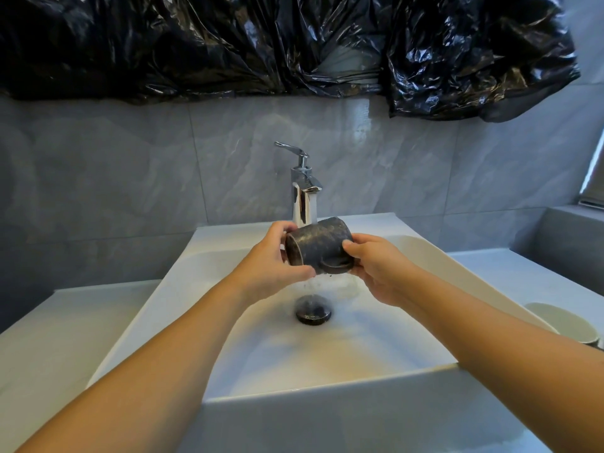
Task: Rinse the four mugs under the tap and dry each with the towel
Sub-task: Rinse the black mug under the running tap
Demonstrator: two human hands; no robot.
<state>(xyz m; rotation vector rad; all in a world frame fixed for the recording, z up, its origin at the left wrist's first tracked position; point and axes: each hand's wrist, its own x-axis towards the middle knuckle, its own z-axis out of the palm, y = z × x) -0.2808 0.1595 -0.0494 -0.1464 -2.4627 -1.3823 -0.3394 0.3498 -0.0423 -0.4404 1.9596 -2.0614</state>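
Head view: your left hand point(268, 266) and right hand point(379, 269) both grasp the dark mug point(318, 245), held on its side between them, mouth toward your left hand, beneath the chrome tap point(304, 191), above the white sink point(327, 384) drain point(313, 310).

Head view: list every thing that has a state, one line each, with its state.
Dark mug: on its side over the basin, mouth to the left, wet, dripping.
Left hand: fingers curled round the mug's rim end.
Right hand: grips the mug's base end.
Tap: lever raised; stream itself hidden behind the mug.
Drain plug: wet, water splashing on it.
Sink: wet inside, not filled.
White mug: on the counter at right, partly out of frame.
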